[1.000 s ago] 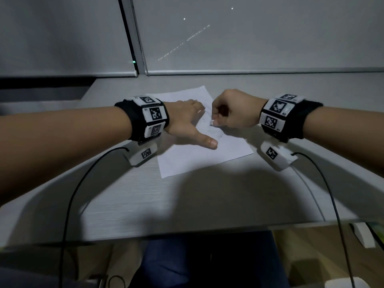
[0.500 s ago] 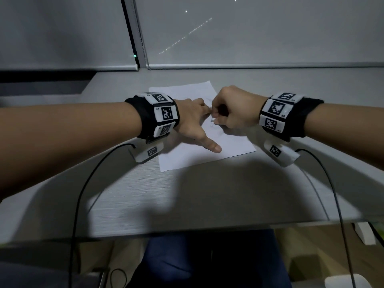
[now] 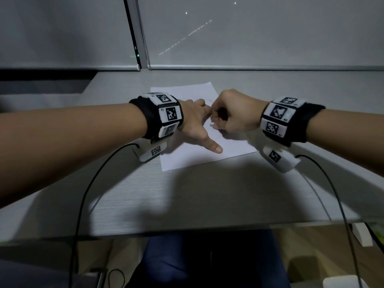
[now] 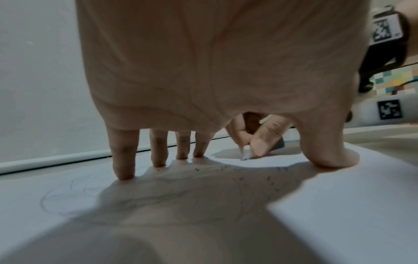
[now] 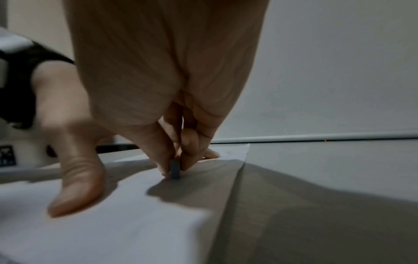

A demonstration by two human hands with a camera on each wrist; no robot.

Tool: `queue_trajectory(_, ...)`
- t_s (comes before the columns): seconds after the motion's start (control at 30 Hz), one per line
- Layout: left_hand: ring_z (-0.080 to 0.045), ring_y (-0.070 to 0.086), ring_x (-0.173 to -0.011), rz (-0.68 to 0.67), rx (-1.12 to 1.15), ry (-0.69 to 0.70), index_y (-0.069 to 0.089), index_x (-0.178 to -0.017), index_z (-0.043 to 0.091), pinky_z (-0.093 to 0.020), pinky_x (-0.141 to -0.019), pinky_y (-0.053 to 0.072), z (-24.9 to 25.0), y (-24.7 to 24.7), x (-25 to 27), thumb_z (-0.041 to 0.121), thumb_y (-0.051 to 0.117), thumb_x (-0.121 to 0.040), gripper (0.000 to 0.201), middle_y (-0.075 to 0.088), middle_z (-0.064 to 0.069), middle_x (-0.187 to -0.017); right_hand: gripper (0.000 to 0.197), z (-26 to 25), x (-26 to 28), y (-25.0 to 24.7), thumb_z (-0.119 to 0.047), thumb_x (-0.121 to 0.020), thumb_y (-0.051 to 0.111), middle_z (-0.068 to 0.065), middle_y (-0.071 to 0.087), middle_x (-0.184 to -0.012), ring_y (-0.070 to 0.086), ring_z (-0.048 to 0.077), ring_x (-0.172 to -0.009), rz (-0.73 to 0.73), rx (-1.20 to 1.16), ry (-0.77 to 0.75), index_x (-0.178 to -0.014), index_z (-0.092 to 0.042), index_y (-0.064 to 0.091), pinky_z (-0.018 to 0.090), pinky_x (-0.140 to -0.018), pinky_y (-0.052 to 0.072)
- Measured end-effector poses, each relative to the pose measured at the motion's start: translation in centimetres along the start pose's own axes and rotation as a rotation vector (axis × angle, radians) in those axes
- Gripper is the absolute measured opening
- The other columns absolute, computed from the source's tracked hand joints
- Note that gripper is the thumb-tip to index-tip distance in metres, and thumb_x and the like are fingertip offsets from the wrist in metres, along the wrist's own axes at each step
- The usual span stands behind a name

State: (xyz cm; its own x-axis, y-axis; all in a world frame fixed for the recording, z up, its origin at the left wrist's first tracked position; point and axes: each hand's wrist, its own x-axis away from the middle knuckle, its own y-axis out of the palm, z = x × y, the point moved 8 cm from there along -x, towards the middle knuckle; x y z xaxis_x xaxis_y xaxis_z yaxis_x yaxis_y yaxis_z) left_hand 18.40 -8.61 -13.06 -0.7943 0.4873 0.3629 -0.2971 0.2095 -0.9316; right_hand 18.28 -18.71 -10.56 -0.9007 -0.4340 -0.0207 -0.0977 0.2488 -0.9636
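1. Head view: my left hand point(image 3: 193, 123) lies flat and spread on the sheet of paper point(image 3: 207, 159), thumb splayed toward its near edge. That pins the sheet so it won't slide or crumple under rubbing. My right hand point(image 3: 234, 116) is curled over the paper's right half. It pinches a small white eraser point(image 3: 212, 124) low against the sheet, just beside my left fingertips. The paper lies skewed on the grey desk point(image 3: 187, 194).
2. Left wrist view: my fingers point(image 4: 123, 171) are straight, tips pressed on the paper, and my left thumb point(image 4: 328, 157) is set wide. The patch between them is held taut for rubbing. The eraser point(image 4: 246, 153) touches the paper in that gap. Dark eraser crumbs point(image 4: 269, 178) lie on the paper near the thumb. Faint pencil lines point(image 4: 56, 196) show on the paper's left part, probably not yet erased.
3. Right wrist view: my right hand point(image 5: 158, 71) pinches the eraser point(image 5: 174, 171) between thumb and fingertips, close to its working end. It stands on edge, touching the paper near its right edge. I judge the short grip is for pressure. My left thumb lies flat on the paper beside it.
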Motion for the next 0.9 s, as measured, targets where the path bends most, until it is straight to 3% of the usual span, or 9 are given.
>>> queue_trajectory(0.1,-0.030,0.048,-0.138,-0.003,0.000,-0.001,0.032,-0.161,0.039,-0.056,-0.111,0.046,0.2,0.1,0.0,0.107,0.063,-0.050,0.133,0.044,0.004,-0.137,0.011,-0.2,0.7,0.1,-0.018,-0.086,0.080,-0.006,0.073,-0.067,0.064,0.004,-0.059,-0.028,-0.041,-0.019,-0.076,-0.014,0.077,0.017,-0.062,0.049)
queue_trajectory(0.2,-0.029,0.044,-0.144,0.008,0.003,-0.009,0.027,-0.165,0.034,-0.053,-0.111,0.045,0.1,0.1,0.0,0.100,0.066,-0.062,0.129,0.042,0.003,-0.147,0.010,1.1,-0.6,-0.5,-0.015,-0.085,0.077,-0.008,0.071,-0.066,0.066,0.003,-0.061,0.041,-0.022,0.040,-0.075,-0.014,0.078,0.024,-0.065,0.053)
queue_trajectory(0.3,-0.029,0.041,-0.148,0.006,0.000,-0.014,0.024,-0.167,0.034,-0.054,-0.114,0.042,0.1,0.1,0.0,0.101,0.065,-0.063,0.131,0.040,0.003,-0.153,0.010,1.3,-1.2,-0.5,-0.016,-0.085,0.075,-0.005,0.073,-0.069,0.070,0.015,-0.067,0.066,0.015,0.074,-0.075,-0.016,0.076,0.033,-0.069,0.062)
queue_trajectory(0.37,-0.030,0.042,-0.146,-0.001,-0.015,-0.010,0.026,-0.165,0.036,-0.056,-0.115,0.043,0.1,0.1,-0.1,0.104,0.063,-0.057,0.133,0.041,0.004,-0.149,0.011,0.7,-0.5,-0.3,-0.018,-0.086,0.076,-0.003,0.073,-0.070,0.069,0.015,-0.068,0.048,0.006,0.045,-0.076,-0.015,0.074,0.029,-0.069,0.059)
queue_trajectory(0.47,-0.031,0.046,-0.141,-0.008,-0.011,-0.001,0.034,-0.159,0.042,-0.058,-0.113,0.044,0.1,0.1,-0.1,0.108,0.060,-0.045,0.135,0.042,0.006,-0.137,0.012,-0.6,1.1,0.5,-0.021,-0.086,0.081,-0.002,0.074,-0.069,0.066,0.007,-0.061,-0.034,-0.053,-0.027,-0.078,-0.014,0.075,0.018,-0.061,0.052)
queue_trajectory(0.53,-0.031,0.046,-0.141,-0.009,-0.015,-0.006,0.035,-0.159,0.039,-0.057,-0.113,0.044,0.2,0.0,-0.1,0.108,0.062,-0.047,0.134,0.042,0.006,-0.133,0.014,-0.7,1.6,0.4,-0.022,-0.086,0.084,-0.004,0.073,-0.066,0.063,0.003,-0.057,-0.054,-0.085,-0.041,-0.078,-0.012,0.077,0.013,-0.058,0.049)
queue_trajectory(0.6,-0.031,0.044,-0.145,-0.006,-0.030,-0.020,0.029,-0.165,0.033,-0.055,-0.112,0.044,0.1,-0.1,-0.1,0.104,0.065,-0.055,0.136,0.042,0.005,-0.143,0.016,0.2,1.2,-0.1,-0.024,-0.086,0.084,-0.008,0.069,-0.063,0.060,0.002,-0.053,-0.019,-0.065,-0.003,-0.077,-0.014,0.077,0.013,-0.056,0.046)
queue_trajectory(0.7,-0.031,0.039,-0.151,-0.011,-0.026,-0.039,0.021,-0.169,0.031,-0.056,-0.115,0.041,0.1,-0.2,0.1,0.102,0.066,-0.060,0.138,0.038,0.004,-0.158,0.017,1.8,0.5,-0.9,-0.026,-0.088,0.081,-0.008,0.068,-0.064,0.060,0.003,-0.056,0.050,0.000,0.084,-0.076,-0.017,0.074,0.021,-0.062,0.047)
queue_trajectory(0.9,-0.035,0.035,-0.152,-0.038,-0.049,-0.009,0.016,-0.164,0.054,-0.061,-0.117,0.037,0.2,0.1,0.1,0.103,0.063,-0.062,0.123,0.035,0.000,-0.160,0.013,-0.4,2.8,0.4,-0.020,-0.087,0.079,-0.006,0.069,-0.061,0.062,0.005,-0.055,-0.026,-0.063,-0.004,-0.076,-0.016,0.073,0.020,-0.060,0.051)
